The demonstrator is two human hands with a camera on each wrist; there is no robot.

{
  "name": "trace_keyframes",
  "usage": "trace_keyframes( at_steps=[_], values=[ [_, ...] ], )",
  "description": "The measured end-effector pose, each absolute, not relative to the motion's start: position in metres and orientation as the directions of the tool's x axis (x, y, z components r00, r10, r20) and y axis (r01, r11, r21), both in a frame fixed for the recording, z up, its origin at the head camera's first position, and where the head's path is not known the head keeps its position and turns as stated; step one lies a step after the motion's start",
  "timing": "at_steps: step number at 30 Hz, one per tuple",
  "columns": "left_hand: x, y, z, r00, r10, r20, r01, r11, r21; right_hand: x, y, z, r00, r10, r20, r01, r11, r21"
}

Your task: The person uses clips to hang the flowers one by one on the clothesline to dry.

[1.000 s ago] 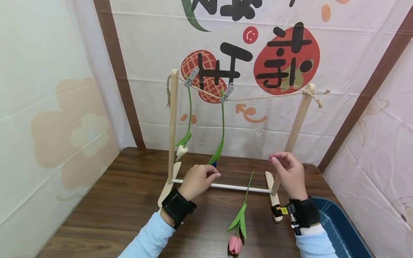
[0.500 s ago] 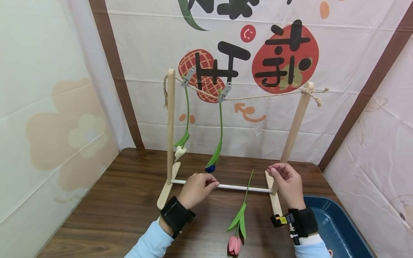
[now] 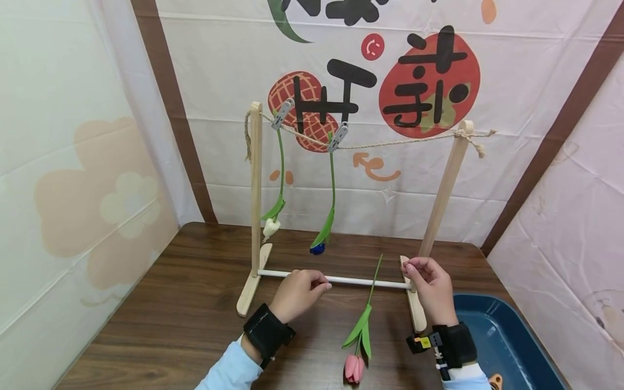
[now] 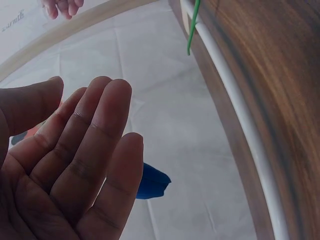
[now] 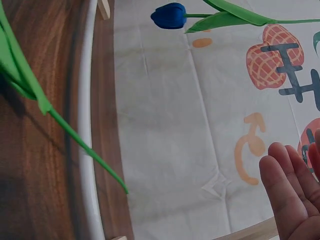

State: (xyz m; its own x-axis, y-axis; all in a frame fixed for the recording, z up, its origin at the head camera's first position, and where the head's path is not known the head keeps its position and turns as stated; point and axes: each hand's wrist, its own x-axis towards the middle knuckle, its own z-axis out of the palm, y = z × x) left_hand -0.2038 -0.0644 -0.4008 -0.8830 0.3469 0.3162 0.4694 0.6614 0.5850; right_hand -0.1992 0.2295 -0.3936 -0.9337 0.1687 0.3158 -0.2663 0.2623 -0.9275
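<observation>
The pink tulip (image 3: 353, 369) lies on the table (image 3: 161, 303) between the two hands, with its bloom on the near side and its stem (image 3: 372, 292) pointing far, crossing over the white bar (image 3: 341, 280). It looks artificial, so it is probably very light, with a thin stem that is fairly stiff but may bend or sway if lifted from one end. The bloom and the leaves (image 3: 358, 326) are likely softer and easier to crease or pull loose. A pinch on the bare green stem, between the leaves and the far tip, seems the best hold; the stem's narrowness, more than any slipperiness, may make it fiddly to pick up.

The left hand (image 3: 297, 295) is left of the tulip, above the bar and holding nothing, its fingers side by side and loosely bent, with the thumb well apart in the left wrist view. The right hand (image 3: 431, 290) is to the right, in front of the foot of the right post (image 3: 446, 189); its fingers are gently bent and nothing shows in them.

Farther back, a rope (image 3: 400, 143) runs from the left post (image 3: 256, 189) to the right one. From its left half, two grey clips (image 3: 338, 137) hold a white tulip (image 3: 271, 228) and a blue tulip (image 3: 317, 248) upside down. Near right sits a blue tray (image 3: 504, 336).
</observation>
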Motion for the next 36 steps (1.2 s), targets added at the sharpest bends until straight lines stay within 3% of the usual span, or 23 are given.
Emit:
trace_keyframes(
  at_steps=[6, 21, 36],
  values=[
    [-0.195, -0.061, -0.408, -0.89, 0.336, 0.31, 0.457, 0.666, 0.589, -0.192, 0.231, -0.404, -0.949, 0.161, 0.271, -0.232, 0.229, -0.945],
    [-0.211, -0.053, -0.427, -0.918, 0.319, 0.236, 0.392, 0.646, 0.655, -0.208, 0.234, -0.427, -0.961, 0.134, 0.24, -0.212, 0.198, -0.957],
    [-0.209, -0.054, -0.442, -0.932, 0.31, 0.189, 0.342, 0.572, 0.746, -0.194, 0.227, -0.449, -0.953, 0.168, 0.251, -0.226, 0.154, -0.962]
  ],
)
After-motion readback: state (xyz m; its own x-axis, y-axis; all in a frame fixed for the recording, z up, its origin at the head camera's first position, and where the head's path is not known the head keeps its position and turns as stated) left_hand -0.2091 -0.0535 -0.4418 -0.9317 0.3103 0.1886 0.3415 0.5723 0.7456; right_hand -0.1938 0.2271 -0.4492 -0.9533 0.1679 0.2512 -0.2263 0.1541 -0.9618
